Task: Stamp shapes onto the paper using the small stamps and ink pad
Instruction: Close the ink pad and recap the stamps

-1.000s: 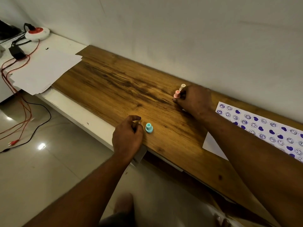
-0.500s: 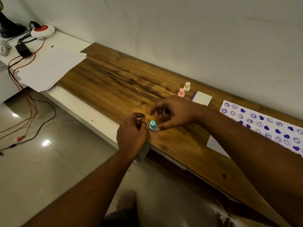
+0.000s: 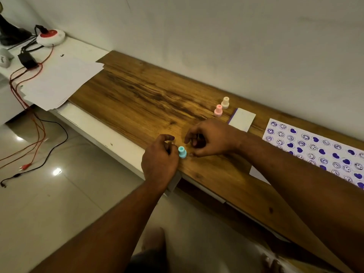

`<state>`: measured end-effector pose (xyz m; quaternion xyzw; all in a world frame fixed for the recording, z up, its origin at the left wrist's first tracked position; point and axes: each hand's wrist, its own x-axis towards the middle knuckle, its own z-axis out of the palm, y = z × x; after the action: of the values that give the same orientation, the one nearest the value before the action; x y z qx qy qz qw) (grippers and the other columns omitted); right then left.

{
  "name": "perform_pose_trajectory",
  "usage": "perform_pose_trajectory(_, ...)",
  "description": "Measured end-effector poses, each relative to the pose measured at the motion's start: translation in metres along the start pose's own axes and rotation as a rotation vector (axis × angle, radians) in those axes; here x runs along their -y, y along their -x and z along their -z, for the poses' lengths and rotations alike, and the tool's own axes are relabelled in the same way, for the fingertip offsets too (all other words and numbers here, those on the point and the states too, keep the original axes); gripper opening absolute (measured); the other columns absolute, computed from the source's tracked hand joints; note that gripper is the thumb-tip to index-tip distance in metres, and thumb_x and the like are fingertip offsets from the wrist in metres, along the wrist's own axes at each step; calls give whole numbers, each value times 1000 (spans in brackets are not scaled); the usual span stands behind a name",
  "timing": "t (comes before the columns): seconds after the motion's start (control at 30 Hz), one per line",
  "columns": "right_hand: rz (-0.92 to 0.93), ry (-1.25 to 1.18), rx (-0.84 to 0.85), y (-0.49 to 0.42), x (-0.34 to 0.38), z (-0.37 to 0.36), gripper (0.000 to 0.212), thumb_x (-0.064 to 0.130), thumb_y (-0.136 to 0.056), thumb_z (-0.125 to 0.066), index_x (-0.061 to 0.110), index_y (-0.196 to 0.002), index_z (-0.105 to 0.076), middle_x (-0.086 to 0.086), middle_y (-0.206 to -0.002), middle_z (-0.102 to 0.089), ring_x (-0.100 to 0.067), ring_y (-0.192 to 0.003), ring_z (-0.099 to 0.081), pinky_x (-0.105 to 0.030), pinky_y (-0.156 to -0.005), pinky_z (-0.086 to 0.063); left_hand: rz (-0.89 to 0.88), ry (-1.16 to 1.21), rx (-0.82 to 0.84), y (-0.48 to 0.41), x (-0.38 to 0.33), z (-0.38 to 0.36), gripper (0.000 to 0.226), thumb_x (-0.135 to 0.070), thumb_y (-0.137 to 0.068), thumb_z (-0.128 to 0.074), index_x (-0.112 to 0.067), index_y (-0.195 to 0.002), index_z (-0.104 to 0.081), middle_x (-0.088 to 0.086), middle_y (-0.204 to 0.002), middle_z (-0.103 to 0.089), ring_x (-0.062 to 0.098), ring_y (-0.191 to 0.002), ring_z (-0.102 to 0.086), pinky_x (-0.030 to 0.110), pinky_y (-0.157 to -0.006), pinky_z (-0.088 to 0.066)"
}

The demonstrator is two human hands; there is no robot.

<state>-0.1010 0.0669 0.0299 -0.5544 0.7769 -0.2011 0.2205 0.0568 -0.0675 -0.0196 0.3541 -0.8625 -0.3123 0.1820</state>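
A small teal stamp (image 3: pixel 182 152) stands upright near the front edge of the wooden board (image 3: pixel 137 99). My left hand (image 3: pixel 159 160) rests just left of it, fingers curled and touching its side without gripping. My right hand (image 3: pixel 210 138) hovers just right of the stamp with fingers spread and the thumb close to its base, holding nothing. Farther back, a pink stamp (image 3: pixel 218 110) and a cream stamp (image 3: pixel 225 102) stand side by side. Right of them lies the ink pad (image 3: pixel 242 119), a white square with a purple edge. The paper (image 3: pixel 315 150), printed with purple smileys and hearts, lies at the right.
A stack of blank white sheets (image 3: pixel 59 81) overlaps the board's left end. Red and black cables (image 3: pixel 37 134), a black adapter (image 3: pixel 28 60) and a round red-and-white device (image 3: pixel 50 37) sit at the far left. The wall runs close behind the board, and tiled floor lies below its front edge.
My right hand left the pink and cream stamps by the wall and came forward to the teal stamp, uncovering the ink pad. My left hand stayed beside the teal stamp.
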Motion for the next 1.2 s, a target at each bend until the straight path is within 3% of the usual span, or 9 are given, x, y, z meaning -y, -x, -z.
perform_pose_trajectory(0.13,34,121,-74,-2,11,-12,38,54,-86,-74,30,-115,-71,16,-90,-68,-1,-81,-63,-25,-71,-55,7,-43,-30,2,-6,-2,22,-34,-97,-66,-33,-119,-68,-17,-82,-54,3,-75,-47,20,-57,-28)
perform_pose_trajectory(0.23,-5,134,-135,-4,8,-16,33,49,-90,-71,31,-117,-71,14,-96,-70,-2,-83,-63,-22,-69,-52,4,-33,-24,2,-6,-1,24,-33,-96,-65,-34,-120,-68,-21,-74,-49,4,-75,-48,25,-60,-33)
perform_pose_trajectory(0.33,-209,163,-306,-3,-5,-11,37,52,-90,-70,30,-120,-71,16,-98,-70,-5,-87,-65,-18,-64,-46,7,-21,-14,2,-6,1,25,-34,-97,-63,-37,-122,-66,-19,-75,-55,5,-77,-53,29,-68,-38)
perform_pose_trajectory(0.43,-427,241,-460,2,-23,-5,41,58,-89,-67,29,-117,-73,9,-96,-74,-9,-85,-66,-29,-68,-57,-3,-5,-12,3,-6,2,26,-33,-98,-62,-36,-123,-66,-14,-81,-63,9,-81,-59,30,-71,-41)
perform_pose_trajectory(0.6,-533,416,-591,11,-40,0,42,64,-87,-61,28,-100,-77,0,-85,-73,-19,-78,-66,-29,-61,-46,-11,-1,-2,3,-6,2,25,-32,-99,-61,-35,-123,-67,-9,-87,-68,14,-86,-63,31,-73,-41)
perform_pose_trajectory(0.87,-537,444,-636,12,-43,-2,42,64,-87,-62,26,-96,-77,0,-79,-71,-12,-63,-46,-26,-56,-34,-17,-4,-1,2,-3,0,26,-32,-99,-62,-34,-125,-66,-12,-85,-63,10,-84,-59,30,-74,-39)
perform_pose_trajectory(1.07,-540,422,-559,12,-42,-1,49,69,-88,-58,25,-102,-74,2,-84,-70,-15,-73,-60,-30,-63,-51,-15,-11,-3,1,-2,0,26,-33,-99,-62,-34,-125,-66,-10,-86,-67,12,-85,-61,30,-75,-39)
perform_pose_trajectory(1.2,-556,414,-530,14,-39,4,57,77,-84,-57,26,-101,-75,2,-84,-70,-14,-74,-60,-32,-66,-54,-23,-17,-9,1,-2,-1,26,-33,-98,-63,-34,-124,-66,-11,-86,-65,10,-84,-58,30,-73,-38)
